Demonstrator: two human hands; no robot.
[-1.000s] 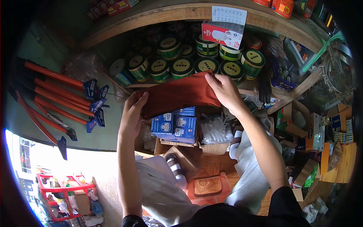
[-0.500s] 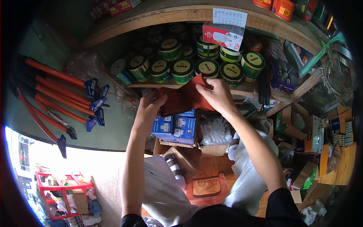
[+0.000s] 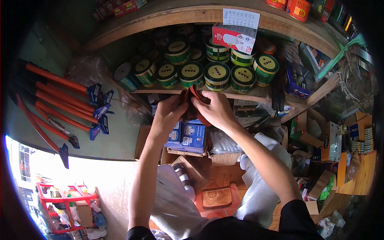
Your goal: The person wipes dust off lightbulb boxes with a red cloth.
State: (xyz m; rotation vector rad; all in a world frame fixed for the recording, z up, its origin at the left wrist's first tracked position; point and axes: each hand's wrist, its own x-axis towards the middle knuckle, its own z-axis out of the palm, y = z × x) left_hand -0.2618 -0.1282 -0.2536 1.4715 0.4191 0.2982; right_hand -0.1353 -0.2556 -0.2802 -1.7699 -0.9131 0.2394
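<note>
A dark red-brown cloth (image 3: 193, 105) hangs bunched between my two hands, in front of the shelf edge. My left hand (image 3: 171, 109) pinches its left side, and my right hand (image 3: 213, 107) grips the right side with thumb and fingers. The hands are close together, the cloth folded up between them. Just above them stand green tins with yellow lids (image 3: 191, 75) in rows on the shelf. Blue boxes (image 3: 191, 136) show right below the cloth, partly covered by it.
Orange-handled tools (image 3: 64, 100) hang on the left wall. A red and white box (image 3: 234, 38) sits on the tins. Below are a bin of clear plastic pieces (image 3: 225, 142), an open carton (image 3: 194, 172) and, at lower left, a red rack (image 3: 70, 198). Boxes crowd the right side.
My hands have come closer together, the right one moving left and slightly down. The cloth, earlier stretched out between them, is now gathered and folded.
</note>
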